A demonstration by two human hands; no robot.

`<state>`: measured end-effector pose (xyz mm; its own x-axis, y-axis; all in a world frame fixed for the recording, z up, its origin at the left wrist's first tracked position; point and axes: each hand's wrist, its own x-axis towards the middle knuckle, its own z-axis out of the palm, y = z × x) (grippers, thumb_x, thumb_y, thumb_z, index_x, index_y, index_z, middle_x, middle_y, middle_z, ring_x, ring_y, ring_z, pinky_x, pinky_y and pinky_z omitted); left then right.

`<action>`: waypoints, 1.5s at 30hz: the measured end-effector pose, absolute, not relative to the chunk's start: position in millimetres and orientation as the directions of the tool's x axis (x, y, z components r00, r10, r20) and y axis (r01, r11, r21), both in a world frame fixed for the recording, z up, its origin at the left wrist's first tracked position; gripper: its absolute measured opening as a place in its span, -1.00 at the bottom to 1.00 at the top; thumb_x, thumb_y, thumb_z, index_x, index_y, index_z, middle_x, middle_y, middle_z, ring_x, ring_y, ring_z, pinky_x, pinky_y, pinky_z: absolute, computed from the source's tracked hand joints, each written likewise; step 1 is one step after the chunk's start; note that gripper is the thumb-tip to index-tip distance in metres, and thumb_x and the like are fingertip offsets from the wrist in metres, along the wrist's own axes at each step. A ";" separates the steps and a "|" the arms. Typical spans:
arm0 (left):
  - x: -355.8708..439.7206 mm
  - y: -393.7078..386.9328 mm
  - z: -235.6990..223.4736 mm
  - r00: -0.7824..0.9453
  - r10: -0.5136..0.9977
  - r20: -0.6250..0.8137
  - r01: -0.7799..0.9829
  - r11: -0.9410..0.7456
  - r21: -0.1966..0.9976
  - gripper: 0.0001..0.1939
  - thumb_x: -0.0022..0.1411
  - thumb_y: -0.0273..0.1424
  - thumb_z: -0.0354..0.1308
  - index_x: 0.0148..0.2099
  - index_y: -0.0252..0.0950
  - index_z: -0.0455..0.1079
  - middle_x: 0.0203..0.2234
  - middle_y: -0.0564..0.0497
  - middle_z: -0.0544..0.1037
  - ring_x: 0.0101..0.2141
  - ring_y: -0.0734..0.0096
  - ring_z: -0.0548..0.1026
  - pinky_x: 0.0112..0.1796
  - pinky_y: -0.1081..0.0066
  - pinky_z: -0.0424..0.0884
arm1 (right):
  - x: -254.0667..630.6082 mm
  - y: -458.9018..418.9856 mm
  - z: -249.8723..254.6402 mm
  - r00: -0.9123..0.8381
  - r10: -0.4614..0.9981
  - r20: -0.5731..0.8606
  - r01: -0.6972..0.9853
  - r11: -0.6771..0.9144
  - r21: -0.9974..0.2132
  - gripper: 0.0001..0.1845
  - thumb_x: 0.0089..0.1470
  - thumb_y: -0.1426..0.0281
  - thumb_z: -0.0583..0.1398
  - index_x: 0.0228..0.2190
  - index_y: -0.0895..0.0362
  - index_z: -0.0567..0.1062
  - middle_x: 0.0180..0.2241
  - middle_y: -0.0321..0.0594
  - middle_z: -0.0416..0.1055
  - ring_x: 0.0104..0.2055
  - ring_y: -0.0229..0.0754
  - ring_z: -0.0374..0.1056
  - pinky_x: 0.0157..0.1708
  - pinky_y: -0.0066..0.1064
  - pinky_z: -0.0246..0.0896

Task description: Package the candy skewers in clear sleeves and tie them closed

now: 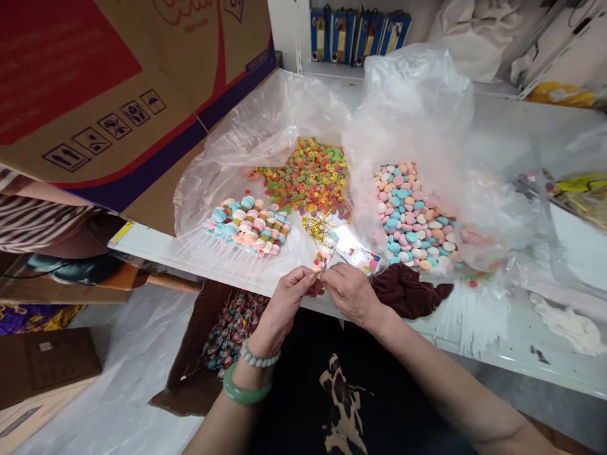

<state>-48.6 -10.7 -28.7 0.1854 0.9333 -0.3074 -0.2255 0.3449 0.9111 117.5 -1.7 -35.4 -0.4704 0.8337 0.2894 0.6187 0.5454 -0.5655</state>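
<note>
L hand & R hand pinched shut on candy stick, prob. lollipop; gold ties, printed card just beyond.

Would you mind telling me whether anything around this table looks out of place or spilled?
A few red and green sweets seem to lie stray, apart from the main piles, beside the brown cloth. A large cardboard carton also leans awkwardly over the white table.

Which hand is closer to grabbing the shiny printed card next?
Probably the right hand. The printed card lies just beyond it, while the left hand is farther off, across the candy stick that both hands are pinching.
</note>
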 end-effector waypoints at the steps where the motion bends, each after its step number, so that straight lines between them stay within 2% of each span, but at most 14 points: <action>1: -51.5 -10.7 -29.0 0.229 0.922 -0.313 -0.193 0.358 0.914 -0.71 0.12 -0.20 0.28 -0.47 -0.32 0.46 -0.56 -0.01 0.49 -0.47 0.42 0.41 -0.34 0.43 0.28 | 120.7 -2.8 -34.5 -0.480 0.842 0.246 0.540 0.505 -0.673 -0.74 0.21 0.49 0.04 -0.43 0.14 0.48 -0.44 -0.18 0.44 -0.33 -0.17 0.32 -0.26 -0.37 0.15; 4: -57.5 -10.4 -32.2 0.333 0.880 -0.339 -0.126 0.398 0.909 -0.73 0.13 -0.21 0.29 -0.44 -0.33 0.49 -0.53 -0.02 0.52 -0.43 0.41 0.43 -0.29 0.43 0.29 | 128.3 -7.9 -31.4 -0.474 0.877 0.082 0.259 0.227 -0.939 -0.84 0.12 0.47 0.15 -0.48 0.13 0.48 -0.41 -0.27 0.49 -0.33 -0.22 0.39 -0.25 -0.43 0.21; 7: -57.2 -10.8 -37.1 0.421 0.820 -0.389 -0.133 0.480 0.867 -0.72 0.10 -0.20 0.31 -0.43 -0.33 0.48 -0.54 0.00 0.52 -0.44 0.42 0.43 -0.31 0.43 0.28 | 132.6 -13.2 -26.9 -0.468 0.882 -0.054 0.054 -0.033 -0.998 -0.88 0.01 0.45 0.23 -0.54 0.13 0.47 -0.43 -0.30 0.52 -0.33 -0.22 0.42 -0.24 -0.43 0.24; 9: -54.0 -11.5 -39.3 0.462 0.781 -0.420 -0.160 0.539 0.827 -0.71 0.06 -0.19 0.34 -0.44 -0.34 0.46 -0.56 0.01 0.50 -0.48 0.43 0.42 -0.34 0.43 0.27 | 133.9 -15.3 -24.2 -0.484 0.869 -0.098 -0.018 -0.122 -0.992 -0.87 -0.03 0.44 0.26 -0.57 0.14 0.47 -0.45 -0.30 0.52 -0.32 -0.22 0.42 -0.21 -0.41 0.24; 12: -48.0 -12.2 -39.4 0.437 0.804 -0.403 -0.219 0.530 0.819 -0.70 0.02 -0.20 0.36 -0.47 -0.35 0.45 -0.59 0.03 0.47 -0.51 0.46 0.39 -0.34 0.43 0.26 | 134.5 -15.5 -24.7 -0.471 0.865 -0.171 -0.133 -0.261 -0.956 -0.86 -0.12 0.39 0.32 -0.58 0.15 0.47 -0.47 -0.29 0.51 -0.33 -0.21 0.41 -0.21 -0.38 0.22; 17: -44.6 -10.9 -31.2 0.307 0.897 -0.319 -0.244 0.398 0.884 -0.72 0.07 -0.22 0.32 -0.47 -0.33 0.44 -0.56 0.02 0.48 -0.45 0.43 0.39 -0.27 0.41 0.26 | 134.3 -13.1 -35.3 -0.404 0.797 -0.450 -0.268 -0.573 -0.774 -0.76 -0.31 0.35 0.39 -0.54 0.19 0.51 -0.58 -0.36 0.39 -0.55 -0.38 0.14 -0.47 -0.47 0.01; 20: -47.3 -8.4 -26.7 0.274 0.922 -0.272 -0.187 0.329 0.926 -0.74 0.12 -0.25 0.28 -0.48 -0.32 0.43 -0.57 0.03 0.46 -0.42 0.42 0.38 -0.24 0.40 0.25 | 132.7 -12.0 -36.6 -0.457 0.721 -0.520 -0.289 -0.674 -0.680 -0.75 -0.36 0.38 0.42 -0.56 0.20 0.51 -0.58 -0.37 0.35 -0.55 -0.40 0.11 -0.47 -0.46 -0.03; 25: -50.8 -6.1 -29.0 0.231 0.943 -0.240 -0.151 0.278 0.949 -0.76 0.16 -0.28 0.24 -0.47 -0.32 0.43 -0.55 0.04 0.45 -0.42 0.42 0.37 -0.23 0.38 0.26 | 127.8 -10.5 -34.2 -0.533 0.631 -0.563 -0.347 -0.770 -0.535 -0.70 -0.31 0.36 0.45 -0.49 0.17 0.51 -0.42 -0.28 0.47 -0.34 -0.27 0.36 -0.26 -0.39 0.17; 28: -50.9 -5.9 -33.9 0.188 0.955 -0.232 -0.160 0.262 0.952 -0.77 0.14 -0.29 0.25 -0.48 -0.31 0.43 -0.55 0.05 0.45 -0.42 0.44 0.37 -0.24 0.40 0.25 | 123.8 -10.7 -37.8 -0.554 0.617 -0.559 -0.371 -0.784 -0.498 -0.70 -0.28 0.36 0.46 -0.50 0.16 0.48 -0.49 -0.31 0.44 -0.41 -0.28 0.34 -0.29 -0.39 0.18; 31: -50.4 -5.3 -38.6 0.140 0.961 -0.240 -0.220 0.267 0.938 -0.77 0.12 -0.28 0.27 -0.49 -0.31 0.41 -0.57 0.06 0.45 -0.44 0.45 0.37 -0.26 0.41 0.25 | 119.5 -10.3 -42.5 -0.501 0.677 -0.540 -0.373 -0.731 -0.571 -0.71 -0.30 0.37 0.46 -0.55 0.16 0.46 -0.59 -0.38 0.36 -0.51 -0.34 0.25 -0.41 -0.45 0.10; 34: -49.8 -4.1 -41.3 0.114 0.956 -0.269 -0.290 0.291 0.912 -0.78 0.10 -0.29 0.27 -0.48 -0.30 0.41 -0.59 0.06 0.45 -0.47 0.46 0.37 -0.30 0.42 0.26 | 115.8 -8.3 -45.1 -0.414 0.733 -0.539 -0.364 -0.676 -0.640 -0.69 -0.32 0.37 0.46 -0.59 0.16 0.44 -0.57 -0.35 0.39 -0.48 -0.32 0.28 -0.41 -0.46 0.11; 40: -47.9 -3.2 -43.7 0.088 0.948 -0.306 -0.315 0.318 0.894 -0.75 0.08 -0.27 0.29 -0.49 -0.32 0.39 -0.56 0.05 0.47 -0.51 0.52 0.38 -0.35 0.45 0.29 | 113.7 -4.3 -48.9 -0.381 0.755 -0.534 -0.393 -0.655 -0.646 -0.72 -0.30 0.32 0.44 -0.56 0.15 0.48 -0.63 -0.37 0.33 -0.57 -0.35 0.20 -0.50 -0.47 0.06; 43: -45.5 -4.1 -45.2 0.067 0.927 -0.369 -0.316 0.370 0.874 -0.70 0.07 -0.20 0.29 -0.47 -0.32 0.36 -0.55 0.07 0.47 -0.61 0.59 0.34 -0.50 0.49 0.23 | 115.5 -5.6 -45.2 -0.320 0.815 -0.484 -0.310 -0.573 -0.759 -0.79 -0.27 0.34 0.40 -0.56 0.16 0.51 -0.64 -0.38 0.31 -0.57 -0.36 0.15 -0.51 -0.47 0.05; 45: -42.0 -4.9 -46.2 0.047 0.905 -0.423 -0.301 0.417 0.858 -0.67 0.06 -0.15 0.28 -0.44 -0.31 0.35 -0.59 0.11 0.43 -0.72 0.66 0.22 -0.65 0.53 0.06 | 115.5 -6.6 -39.8 -0.245 0.888 -0.389 -0.206 -0.440 -0.874 -0.87 -0.22 0.36 0.34 -0.55 0.14 0.54 -0.62 -0.38 0.32 -0.56 -0.34 0.14 -0.50 -0.44 0.08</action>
<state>-42.0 -4.9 -46.2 0.0474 0.9049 -0.4230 -0.3011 0.4167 0.8577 115.5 -6.6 -39.8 -0.2451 0.8879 -0.3894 -0.2061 -0.4401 -0.8740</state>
